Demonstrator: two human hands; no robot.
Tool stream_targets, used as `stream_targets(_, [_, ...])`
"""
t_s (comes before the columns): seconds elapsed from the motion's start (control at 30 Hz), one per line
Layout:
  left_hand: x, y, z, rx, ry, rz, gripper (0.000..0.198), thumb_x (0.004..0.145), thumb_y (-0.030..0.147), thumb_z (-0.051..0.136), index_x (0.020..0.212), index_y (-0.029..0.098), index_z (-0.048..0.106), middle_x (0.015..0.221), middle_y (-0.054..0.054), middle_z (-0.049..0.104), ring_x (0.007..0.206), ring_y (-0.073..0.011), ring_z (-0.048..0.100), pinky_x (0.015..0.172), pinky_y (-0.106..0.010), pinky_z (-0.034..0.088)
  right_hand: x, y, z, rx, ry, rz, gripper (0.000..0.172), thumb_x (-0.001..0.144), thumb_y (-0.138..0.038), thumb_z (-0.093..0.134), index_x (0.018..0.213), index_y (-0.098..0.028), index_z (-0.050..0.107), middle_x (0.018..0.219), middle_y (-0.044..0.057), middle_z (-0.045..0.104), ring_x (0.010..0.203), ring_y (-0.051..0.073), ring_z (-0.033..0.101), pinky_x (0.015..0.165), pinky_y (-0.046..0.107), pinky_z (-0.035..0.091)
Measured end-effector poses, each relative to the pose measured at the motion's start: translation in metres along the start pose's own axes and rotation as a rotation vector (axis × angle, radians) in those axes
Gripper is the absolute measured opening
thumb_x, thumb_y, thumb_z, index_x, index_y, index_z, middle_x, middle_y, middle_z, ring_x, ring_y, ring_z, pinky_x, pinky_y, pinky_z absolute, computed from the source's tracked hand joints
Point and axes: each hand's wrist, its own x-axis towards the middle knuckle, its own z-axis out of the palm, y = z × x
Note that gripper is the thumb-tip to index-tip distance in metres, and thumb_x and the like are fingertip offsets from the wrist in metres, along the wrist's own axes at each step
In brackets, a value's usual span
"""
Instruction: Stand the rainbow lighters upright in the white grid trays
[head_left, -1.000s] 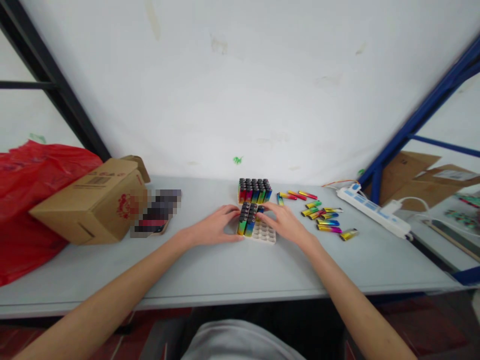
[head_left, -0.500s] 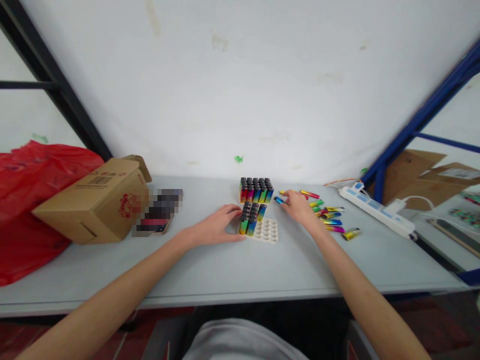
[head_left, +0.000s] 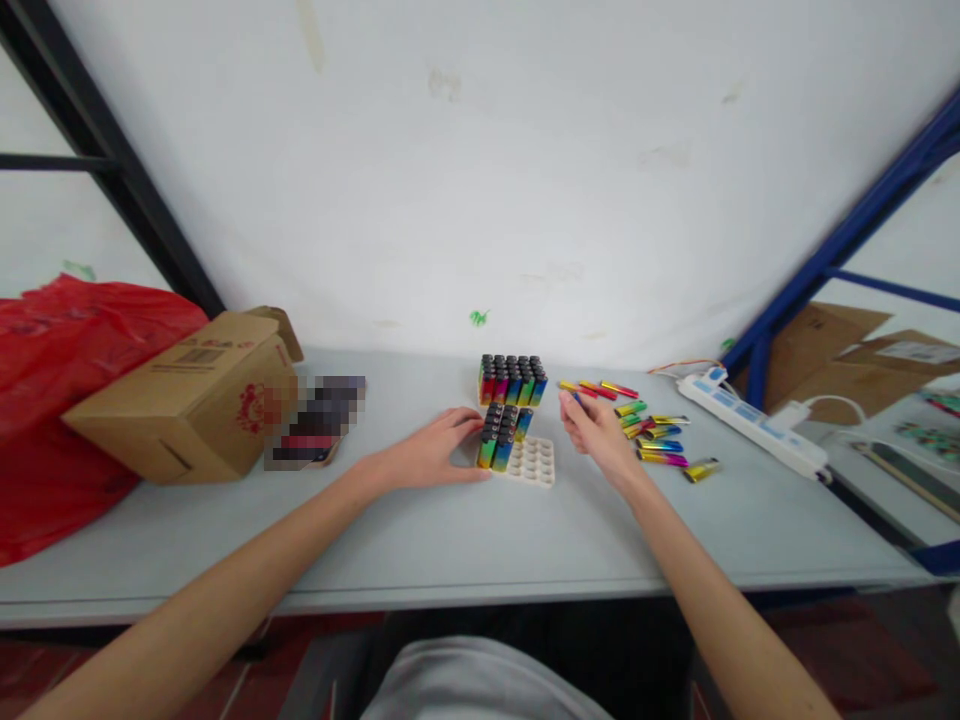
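My left hand point(head_left: 431, 450) lies at the left side of a white tray with round holes point(head_left: 538, 462), thumb and fingers apart around its lighters. Several lighters point(head_left: 495, 445) with black tops and shiny rainbow bodies stand upright in the tray's left part; the holes to the right are bare. Pinched in my right hand point(head_left: 592, 428) is a blue lighter point(head_left: 577, 398), mostly hidden by the fingers, just right of the tray. Behind, a full block of upright lighters point(head_left: 514, 380) stands close together. Loose lighters point(head_left: 660, 445) in mixed metallic colours lie scattered to the right.
A cardboard box point(head_left: 187, 400) and a red plastic bag point(head_left: 75, 400) stand on the left, beside a blurred-out flat dark object point(head_left: 319, 425). A white power strip point(head_left: 754, 420) lies at the right. The table's front edge point(head_left: 480, 600) runs close to my body.
My right hand has picked the blue lighter up from beside the rear block and drawn it slightly back towards me. My left hand stays in place.
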Motion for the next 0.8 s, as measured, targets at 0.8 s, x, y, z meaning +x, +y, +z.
stream_targets(0.8, [0.0, -0.002, 0.001, 0.026, -0.009, 0.02, 0.069, 0.088, 0.058, 0.072, 0.138, 0.014, 0.056, 0.142, -0.016, 0.055, 0.132, -0.0313, 0.054, 0.118, -0.041, 0.04, -0.02, -0.004, 0.009, -0.484, -0.021, -0.371, 0.036, 0.107, -0.051, 0.04, 0.089, -0.023, 0.053, 0.082, 0.002, 0.063, 0.074, 0.019, 0.059, 0.069, 0.031, 0.047])
